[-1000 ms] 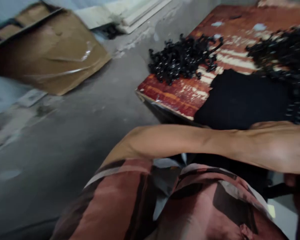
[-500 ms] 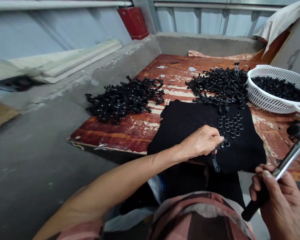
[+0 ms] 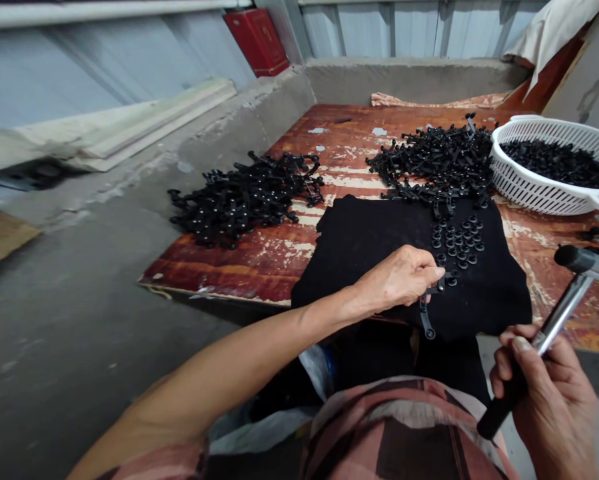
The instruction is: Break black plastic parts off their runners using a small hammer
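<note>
1. Pinching a black plastic strap piece (image 3: 426, 313) against the black cloth (image 3: 379, 247), the left hand (image 3: 402, 277) rests on the red desk (image 3: 259, 260); its grip is narrow, fingertips closed on the piece, whose lower end hangs over the cloth's near edge
2. In the same head view, the right hand (image 3: 549, 393) is wrapped round the dark handle of a hammer (image 3: 554, 327), whose head is raised to the right, well apart from the pinched piece
3. Small black ring parts (image 3: 456, 243) lie in loose rows on the cloth just beyond the left fingertips; a pile of black pieces (image 3: 246, 200) sits to the left and another heap (image 3: 434, 163) lies farther back, beside a white basket (image 3: 524, 187) holding more
4. Risk, as I judge it: the fingertips sit directly on the piece, so a blow landing slightly off could catch them
5. The soft cloth could let the piece shift or tilt under a strike, and a jolt could scatter the nearby rings
6. The piece lies under the left grip, left of and below the hammer head
</note>
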A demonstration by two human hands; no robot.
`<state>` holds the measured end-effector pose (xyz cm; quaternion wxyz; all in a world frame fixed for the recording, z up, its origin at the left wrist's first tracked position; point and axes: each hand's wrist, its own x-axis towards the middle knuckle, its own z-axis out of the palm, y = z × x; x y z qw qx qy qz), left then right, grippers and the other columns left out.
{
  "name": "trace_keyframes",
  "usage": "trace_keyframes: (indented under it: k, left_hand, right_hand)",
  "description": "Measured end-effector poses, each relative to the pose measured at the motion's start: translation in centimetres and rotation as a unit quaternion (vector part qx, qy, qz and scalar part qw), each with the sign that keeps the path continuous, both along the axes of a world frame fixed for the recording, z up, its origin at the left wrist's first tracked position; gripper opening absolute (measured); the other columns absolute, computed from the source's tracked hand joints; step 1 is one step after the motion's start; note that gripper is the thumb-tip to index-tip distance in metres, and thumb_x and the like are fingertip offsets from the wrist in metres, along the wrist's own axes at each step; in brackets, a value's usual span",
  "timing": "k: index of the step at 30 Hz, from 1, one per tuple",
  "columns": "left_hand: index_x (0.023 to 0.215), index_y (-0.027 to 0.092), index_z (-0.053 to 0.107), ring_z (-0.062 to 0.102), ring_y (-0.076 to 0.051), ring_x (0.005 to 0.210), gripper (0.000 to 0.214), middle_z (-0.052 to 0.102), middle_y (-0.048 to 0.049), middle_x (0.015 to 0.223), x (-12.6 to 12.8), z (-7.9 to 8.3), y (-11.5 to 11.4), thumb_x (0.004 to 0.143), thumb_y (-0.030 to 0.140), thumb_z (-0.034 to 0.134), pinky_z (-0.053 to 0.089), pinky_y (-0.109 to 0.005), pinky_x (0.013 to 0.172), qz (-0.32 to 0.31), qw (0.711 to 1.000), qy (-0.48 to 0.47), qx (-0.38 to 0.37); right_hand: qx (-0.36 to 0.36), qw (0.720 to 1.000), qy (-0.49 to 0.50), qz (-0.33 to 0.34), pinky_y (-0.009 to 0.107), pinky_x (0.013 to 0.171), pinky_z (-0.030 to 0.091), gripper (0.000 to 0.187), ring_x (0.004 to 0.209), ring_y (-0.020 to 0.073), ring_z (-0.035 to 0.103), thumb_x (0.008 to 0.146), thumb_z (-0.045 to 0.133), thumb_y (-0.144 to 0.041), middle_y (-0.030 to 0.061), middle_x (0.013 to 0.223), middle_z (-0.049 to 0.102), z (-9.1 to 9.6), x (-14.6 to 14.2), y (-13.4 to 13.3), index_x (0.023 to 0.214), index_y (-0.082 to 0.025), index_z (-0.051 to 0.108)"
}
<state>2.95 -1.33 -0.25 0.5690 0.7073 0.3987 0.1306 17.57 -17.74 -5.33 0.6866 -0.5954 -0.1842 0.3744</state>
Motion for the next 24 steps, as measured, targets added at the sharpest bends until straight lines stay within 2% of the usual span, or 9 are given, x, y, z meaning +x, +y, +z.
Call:
trace_keyframes:
  k: [15, 19, 22, 24]
  left_hand:
    - [0.065, 0.015, 0.055, 0.044, -0.006, 0.037, 0.028, 0.055, 0.0021, 0.049, 0.0, -1.1, 0.3, 0.084, 0.035, 0.046, 0.031, -0.016, 0.04, -0.012, 0.998, 0.014, 0.068]
    - [0.062, 0.015, 0.055, 0.044, -0.006, 0.04, 0.026, 0.054, 0.002, 0.049, 0.1, -0.5, 0.2, 0.082, 0.03, 0.047, 0.03, -0.017, 0.043, -0.007, 0.995, 0.027, 0.093]
    - [0.06, 0.015, 0.054, 0.044, -0.007, 0.043, 0.026, 0.052, 0.0024, 0.049, 0.1, 0.1, 0.0, 0.081, 0.028, 0.048, 0.027, -0.018, 0.044, -0.005, 0.993, 0.039, 0.112]
    - [0.061, 0.014, 0.055, 0.044, -0.007, 0.045, 0.025, 0.05, 0.0026, 0.049, 0.1, 0.3, -0.1, 0.081, 0.027, 0.048, 0.026, -0.018, 0.045, -0.003, 0.991, 0.05, 0.12]
  right_hand:
    - [-0.005, 0.999, -0.019, 0.033, 0.021, 0.039, 0.043, 0.024, 0.049, 0.0086, 0.052, 0.082, 0.073, -0.035, -0.0005, 0.081, 0.062, -0.7, 0.4, -0.3, 0.098, -0.023, 0.06]
    - [-0.047, 0.991, -0.083, 0.091, 0.023, 0.037, 0.045, 0.035, 0.044, 0.0125, 0.054, 0.084, 0.068, -0.045, -0.0027, 0.068, 0.06, -0.5, 1.0, -0.6, 0.11, -0.026, 0.056]
    - [-0.09, 0.973, -0.146, 0.151, 0.02, 0.035, 0.041, 0.035, 0.04, 0.0106, 0.048, 0.089, 0.061, -0.049, -0.0055, 0.057, 0.053, -0.3, 1.9, -1.1, 0.115, -0.026, 0.056]
    - [-0.099, 0.959, -0.209, 0.164, 0.02, 0.036, 0.041, 0.035, 0.04, 0.0103, 0.047, 0.091, 0.059, -0.047, -0.0045, 0.058, 0.052, -0.2, 2.7, -1.5, 0.118, -0.024, 0.059]
